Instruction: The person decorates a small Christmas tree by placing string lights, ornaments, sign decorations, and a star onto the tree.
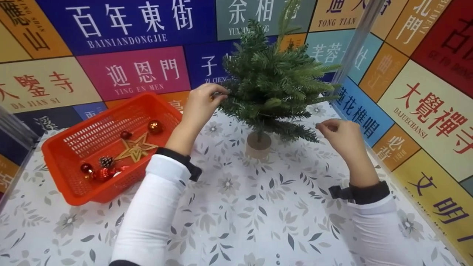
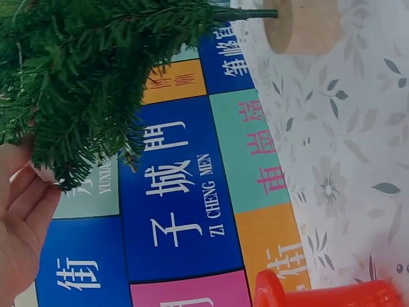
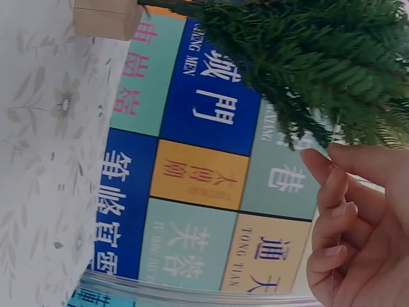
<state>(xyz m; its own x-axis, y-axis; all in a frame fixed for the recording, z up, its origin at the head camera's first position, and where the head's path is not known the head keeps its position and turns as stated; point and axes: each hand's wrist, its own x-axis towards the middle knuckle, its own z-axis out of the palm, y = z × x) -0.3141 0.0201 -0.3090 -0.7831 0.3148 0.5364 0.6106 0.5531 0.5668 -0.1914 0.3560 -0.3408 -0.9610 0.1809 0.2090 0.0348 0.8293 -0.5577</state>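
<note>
A small artificial Christmas tree (image 1: pixel 273 81) stands upright on a round wooden base (image 1: pixel 258 147). At its left side, my left hand (image 1: pixel 202 103) pinches at a branch tip with thumb and fingers; in the left wrist view, green needles (image 2: pixel 70 134) cover part of the fingertips. My right hand (image 1: pixel 344 138), to the right of the lower branches, holds a thin thread-like wire (image 3: pixel 331 288) between thumb and forefinger. That wire trails down past the curled fingers in the right wrist view, and a fine pale line runs from the hand toward the tree in the head view.
A red plastic basket (image 1: pixel 55 155) at the left holds a gold star (image 1: pixel 136 147), a pinecone (image 1: pixel 106 161), a shiny gold ball (image 1: pixel 155 126) and several red ornaments. Panels with large characters (image 1: pixel 129 70) stand behind and at the right. A floral cloth (image 1: pixel 229 221) covers the table.
</note>
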